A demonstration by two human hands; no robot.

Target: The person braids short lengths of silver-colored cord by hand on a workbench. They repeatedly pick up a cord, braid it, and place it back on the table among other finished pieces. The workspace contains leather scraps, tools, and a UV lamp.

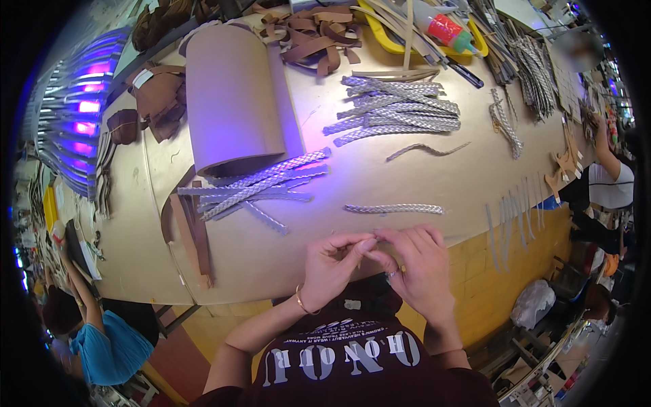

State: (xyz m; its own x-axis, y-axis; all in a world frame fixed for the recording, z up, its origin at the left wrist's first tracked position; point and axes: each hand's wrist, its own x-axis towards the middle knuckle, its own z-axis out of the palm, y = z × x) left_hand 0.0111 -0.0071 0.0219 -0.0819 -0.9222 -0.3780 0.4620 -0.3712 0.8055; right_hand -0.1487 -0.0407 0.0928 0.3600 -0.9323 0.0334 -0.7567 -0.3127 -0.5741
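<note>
My left hand [333, 263] and my right hand [419, 266] meet at the table's near edge, fingertips pinched together. Whatever lies between them is too small or hidden to make out. Just beyond my fingers rests a single silver braided strap [393, 209], lying flat and crosswise. To its left is a loose, crossed heap of silver braided straps [261, 186]. Farther off, a larger stack of braided straps [400, 108] lies side by side. A thin twisted strip [428, 148] curves between that stack and the single strap.
A big brown cardboard tube [234, 102] stands behind the left heap. Brown leather strips [315, 34] and a yellow tray [383, 34] with a glue bottle [447, 30] are at the back. Thin strips [519, 217] hang over the right edge. A person in blue [115, 346] is at left.
</note>
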